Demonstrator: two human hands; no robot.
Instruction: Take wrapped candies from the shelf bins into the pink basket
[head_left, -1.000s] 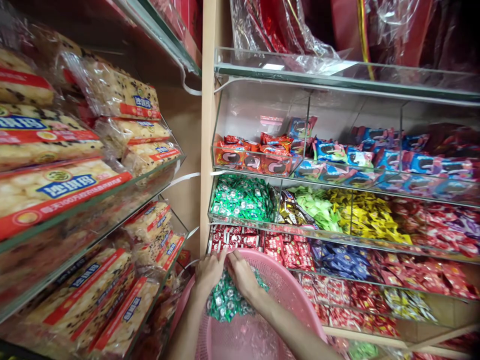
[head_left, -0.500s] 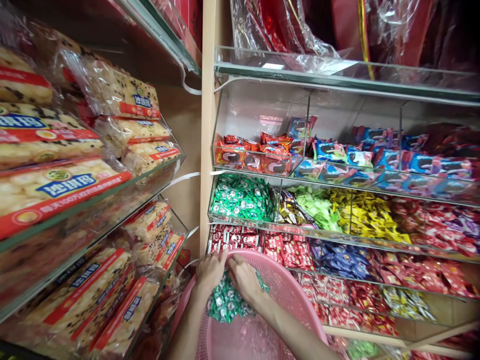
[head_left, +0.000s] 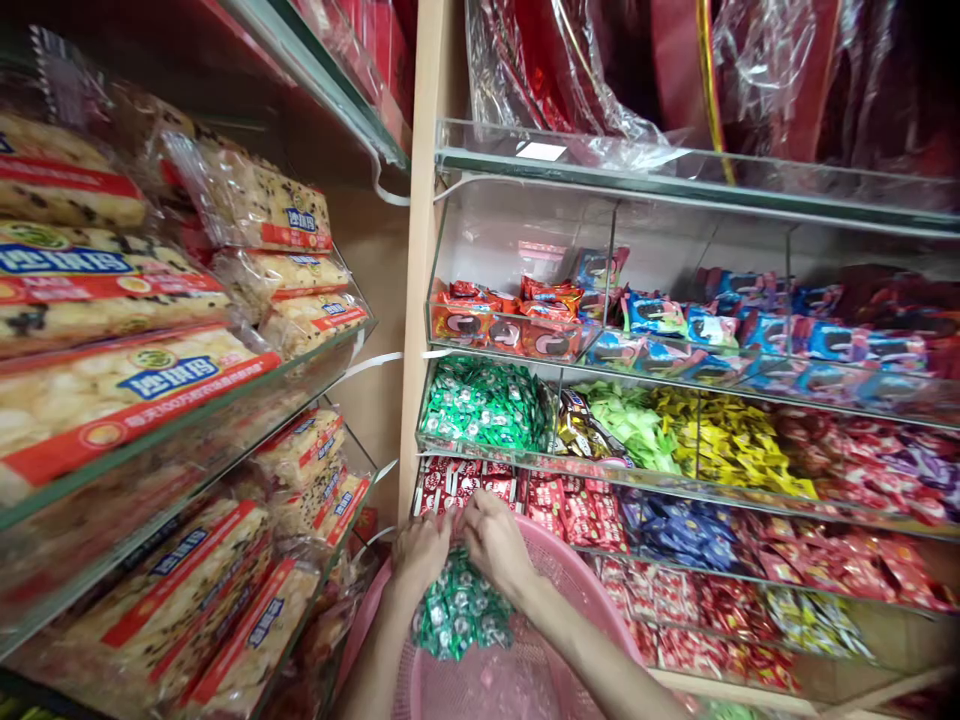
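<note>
My left hand and my right hand are cupped together round a heap of green-wrapped candies, fingers closed on it. The heap hangs just above a pink plastic basket low in the middle of the view. Straight above my hands, a clear shelf bin holds a pile of the same green candies. Just behind my fingers lies a bin of red-and-white wrapped sweets.
Glass shelves on the left carry stacked packs of rice cakes. On the right, clear bins hold red and blue biscuit packs, yellow candies, and red sweets. A wooden post divides the two racks.
My hands have lifted the green candy heap slightly, and the view has tilted down a little. The basket stays where it was.
</note>
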